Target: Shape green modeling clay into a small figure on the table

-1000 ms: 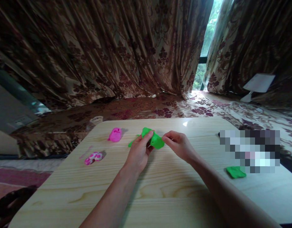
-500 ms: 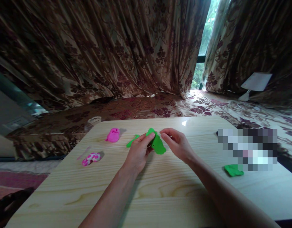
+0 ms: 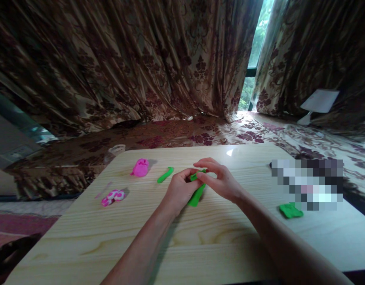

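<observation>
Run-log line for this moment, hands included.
left hand: holding green piece | right hand: at its upper end | nearby: green strip, pink lump

The right hand (image 3: 222,180) could pass rightward; left hand (image 3: 179,192) blocks leftward.

Left hand (image 3: 179,192) grips green sheet (image 3: 196,197); right hand (image 3: 224,182) at its upper end. Green strip (image 3: 164,175) (bent at one tip) and pink lump (image 3: 140,168) lie leftward on table (image 3: 212,247).
</observation>
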Available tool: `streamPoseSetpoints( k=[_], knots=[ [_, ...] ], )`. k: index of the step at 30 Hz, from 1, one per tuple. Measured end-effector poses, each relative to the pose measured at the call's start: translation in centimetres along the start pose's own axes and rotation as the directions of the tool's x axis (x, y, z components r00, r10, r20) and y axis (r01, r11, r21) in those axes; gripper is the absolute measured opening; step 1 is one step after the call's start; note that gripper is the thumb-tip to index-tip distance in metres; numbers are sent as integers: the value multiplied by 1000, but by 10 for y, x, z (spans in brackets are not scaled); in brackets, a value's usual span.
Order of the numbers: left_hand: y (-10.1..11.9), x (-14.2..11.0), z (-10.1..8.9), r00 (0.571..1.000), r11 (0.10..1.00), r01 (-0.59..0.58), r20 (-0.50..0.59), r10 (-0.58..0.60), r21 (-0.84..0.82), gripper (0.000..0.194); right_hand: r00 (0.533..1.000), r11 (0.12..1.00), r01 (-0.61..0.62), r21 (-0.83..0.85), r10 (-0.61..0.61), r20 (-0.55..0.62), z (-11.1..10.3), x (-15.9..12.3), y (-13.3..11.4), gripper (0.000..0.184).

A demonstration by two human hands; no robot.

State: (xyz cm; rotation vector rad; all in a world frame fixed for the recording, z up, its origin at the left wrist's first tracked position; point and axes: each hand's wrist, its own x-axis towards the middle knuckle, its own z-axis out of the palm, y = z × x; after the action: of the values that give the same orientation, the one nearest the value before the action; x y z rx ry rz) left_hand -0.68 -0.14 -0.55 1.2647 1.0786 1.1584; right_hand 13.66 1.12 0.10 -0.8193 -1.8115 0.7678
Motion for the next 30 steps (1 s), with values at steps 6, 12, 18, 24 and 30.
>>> streamPoseSetpoints(
  k=[6, 12, 18, 24, 30],
  knots=[
    [-2, 1, -2, 998, 998, 63, 26, -63, -31, 28, 975, 979, -190, 79, 197, -98, -2, 4, 1, 19],
    [0, 1, 0, 997, 996, 82, -10, -82, -40, 29, 977, 982, -183, 55, 188, -105, -6, 5, 2, 25],
    [1, 0, 1, 996, 996, 84, -7, -85, -40, 27, 990, 991, -122, 58, 125, -63, -6, 3, 2, 19],
    [0, 1, -1, 992, 991, 128, -7, -128, -32, 32, 966, 973, -195, 124, 213, -145, -7, 5, 5, 32],
    [2, -1, 0, 997, 997, 82, -9, -82, -9, 30, 961, 957, -230, 178, 252, -113, -7, 6, 6, 28]
  ],
)
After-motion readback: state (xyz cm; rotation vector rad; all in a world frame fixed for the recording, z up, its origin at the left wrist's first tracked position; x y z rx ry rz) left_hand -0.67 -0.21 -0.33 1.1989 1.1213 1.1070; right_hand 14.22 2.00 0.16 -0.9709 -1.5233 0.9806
